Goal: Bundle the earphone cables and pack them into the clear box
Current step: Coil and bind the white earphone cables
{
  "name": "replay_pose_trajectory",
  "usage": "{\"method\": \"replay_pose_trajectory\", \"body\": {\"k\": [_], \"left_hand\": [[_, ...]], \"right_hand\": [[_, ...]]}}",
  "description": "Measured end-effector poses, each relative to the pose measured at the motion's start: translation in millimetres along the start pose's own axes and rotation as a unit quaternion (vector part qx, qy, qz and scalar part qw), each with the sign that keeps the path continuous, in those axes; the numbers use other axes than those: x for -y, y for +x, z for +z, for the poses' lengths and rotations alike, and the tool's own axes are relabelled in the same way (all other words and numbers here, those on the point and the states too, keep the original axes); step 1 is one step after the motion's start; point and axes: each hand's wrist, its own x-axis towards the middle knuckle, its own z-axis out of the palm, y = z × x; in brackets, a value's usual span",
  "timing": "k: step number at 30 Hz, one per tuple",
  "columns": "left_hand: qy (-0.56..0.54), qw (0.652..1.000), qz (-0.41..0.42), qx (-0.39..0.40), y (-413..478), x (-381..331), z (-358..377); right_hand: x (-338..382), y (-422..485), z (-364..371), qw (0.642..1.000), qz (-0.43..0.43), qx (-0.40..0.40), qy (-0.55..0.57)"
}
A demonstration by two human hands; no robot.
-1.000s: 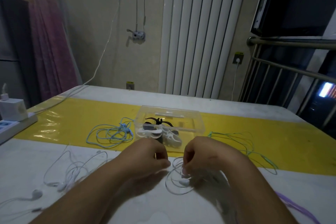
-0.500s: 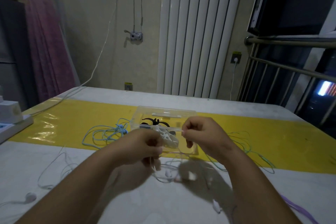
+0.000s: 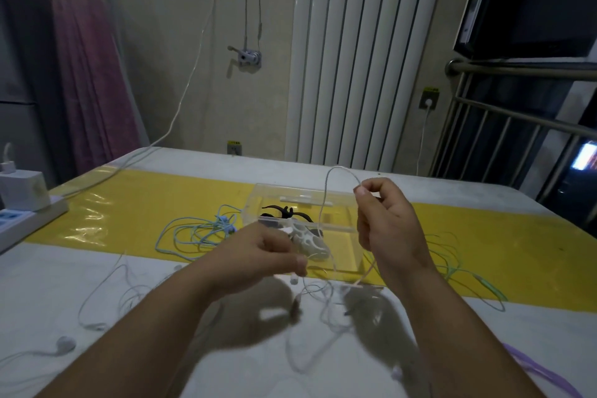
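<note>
A thin white earphone cable [image 3: 326, 191] arcs up in the air between my two hands. My right hand [image 3: 384, 223] pinches it high, in front of the clear box [image 3: 339, 203]. Lower and to the left, my left hand [image 3: 261, 252] pinches the same cable, whose loose end trails in loops on the table below. The clear box stands open on the yellow strip and holds black and white cable ties [image 3: 307, 236]. A light blue earphone cable [image 3: 193, 233] lies tangled left of the box. A green cable [image 3: 452, 255] lies to its right.
Another white earphone set [image 3: 97, 307] sprawls at the near left, with an earbud [image 3: 64, 344] by the edge. A purple cable [image 3: 542, 368] lies at the near right. A white power strip with a charger [image 3: 22, 203] sits at the table's left edge.
Both hands have risen from the table with the white cable. My right hand lifted higher and to the right, drawing the cable into a tall arc in front of the box.
</note>
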Motion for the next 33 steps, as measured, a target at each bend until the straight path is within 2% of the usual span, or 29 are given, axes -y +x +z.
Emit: {"method": "replay_pose_trajectory", "body": {"k": [2,4,6,8,12,14,16,20,24,28,30,33], "left_hand": [[0.033,0.989,0.019,-0.141,5,0,7],[-0.004,0.970,0.046,-0.239,8,-3,11],[-0.016,0.966,0.057,-0.250,10,-3,11],[0.007,0.973,0.059,-0.223,11,0,11],[0.022,0.976,0.093,-0.196,13,2,14],[0.013,0.968,0.100,-0.230,13,2,14],[-0.068,0.952,0.087,-0.285,12,0,9],[-0.228,0.890,0.059,-0.391,12,-7,-2],[-0.225,0.857,0.064,-0.460,14,-6,-7],[-0.242,0.836,0.066,-0.488,11,-6,-10],[-0.228,0.837,0.061,-0.494,11,-5,-14],[-0.255,0.832,0.067,-0.489,11,-4,-19]], "right_hand": [[-1,-2,2,0.999,-0.005,0.034,-0.032],[-1,-6,5,0.995,-0.011,0.082,-0.064],[0,-10,8,0.989,-0.005,0.130,-0.063],[3,-12,10,0.985,-0.005,0.166,-0.054],[6,-13,10,0.980,-0.002,0.195,-0.033],[7,-12,9,0.984,-0.004,0.177,-0.039],[6,-8,4,0.988,-0.006,0.141,-0.058],[4,-1,-8,0.990,0.015,0.095,-0.100],[2,3,-15,0.986,0.025,0.026,-0.165],[-1,4,-17,0.957,-0.041,-0.026,-0.285],[-2,5,-15,0.960,-0.058,-0.043,-0.271],[1,7,-15,0.988,-0.026,-0.045,-0.143]]}}
